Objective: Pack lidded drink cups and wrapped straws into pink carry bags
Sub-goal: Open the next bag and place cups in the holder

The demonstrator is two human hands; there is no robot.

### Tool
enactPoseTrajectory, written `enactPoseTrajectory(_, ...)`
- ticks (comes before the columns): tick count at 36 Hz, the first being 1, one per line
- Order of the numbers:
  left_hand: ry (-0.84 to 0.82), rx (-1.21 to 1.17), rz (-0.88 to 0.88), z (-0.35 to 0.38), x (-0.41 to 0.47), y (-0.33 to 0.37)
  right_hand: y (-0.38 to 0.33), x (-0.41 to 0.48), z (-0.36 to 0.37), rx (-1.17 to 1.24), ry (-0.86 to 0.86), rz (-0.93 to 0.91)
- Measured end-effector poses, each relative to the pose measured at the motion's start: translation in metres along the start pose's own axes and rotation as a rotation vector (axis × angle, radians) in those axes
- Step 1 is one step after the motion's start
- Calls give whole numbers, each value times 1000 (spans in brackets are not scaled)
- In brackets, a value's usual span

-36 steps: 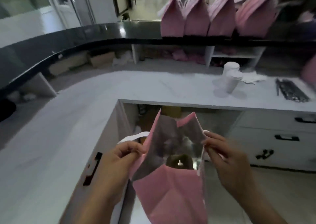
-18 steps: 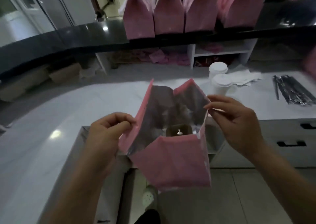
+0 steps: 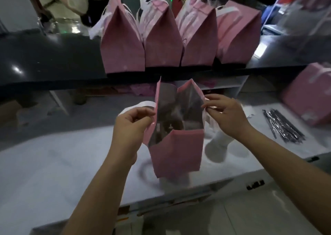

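Wide-mouthed pink paper carry bag (image 3: 177,152) now up over the white surface (image 3: 53,163).
My left hand (image 3: 132,122) pinches its left top edge and my right hand (image 3: 223,114) pinches the right one. A moment ago the bag hung lower, off the surface's near edge; now I think I can set it down. White lidded cups (image 3: 217,148) stand just under my right hand, so it is tight there. There is more room beside my left hand.

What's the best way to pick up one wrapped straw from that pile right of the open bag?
Probably pinch one of the wrapped straws near a splayed end, from above, with the right hand once it frees the open bag. They lie flat and overlapping on the counter, so the fanned ends separate more easily than the crowded middle.
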State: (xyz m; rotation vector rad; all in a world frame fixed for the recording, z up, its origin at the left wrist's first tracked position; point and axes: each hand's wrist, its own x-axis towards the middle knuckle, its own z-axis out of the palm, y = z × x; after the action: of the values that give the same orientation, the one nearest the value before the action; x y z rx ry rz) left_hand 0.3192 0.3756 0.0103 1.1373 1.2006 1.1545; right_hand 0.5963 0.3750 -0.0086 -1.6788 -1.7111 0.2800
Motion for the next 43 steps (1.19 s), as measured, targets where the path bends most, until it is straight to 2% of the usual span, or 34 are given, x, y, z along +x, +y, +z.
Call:
enactPoseTrajectory(3, -45, 33, -61, 2, 19, -15, 8, 0, 16, -5, -64, 131)
enactPoseTrajectory(6, -77, 57, -125, 2, 27, -25, 14, -3, 23, 45, -49, 188)
enactPoseTrajectory(14, -137, 42, -36, -4, 41, -22, 28, 11, 7, 108, -66, 180)
enactPoseTrajectory(18, -190, 40, -30, -3, 42, -15, 55, 30, -6, -12, -166, 273)
enactPoseTrajectory(23, -189, 205, -12, 3, 43, -10, 86, 60, -23, -251, -359, 372)
enactPoseTrajectory(28, -157, 375, -2, 17, 41, 0, 114, 87, -24, -261, -461, 411)
enactPoseTrajectory(35, -143, 607, -63, 38, 52, 11, 147, 117, -8, -381, -654, 432)
enactPoseTrajectory(39, -146, 708, -64, 48, 61, 18, 159, 124, 2, -483, -671, 336)
enactPoseTrajectory(43, -97, 730, -61, 57, 62, 28, 165, 132, 2, -475, -694, 298)
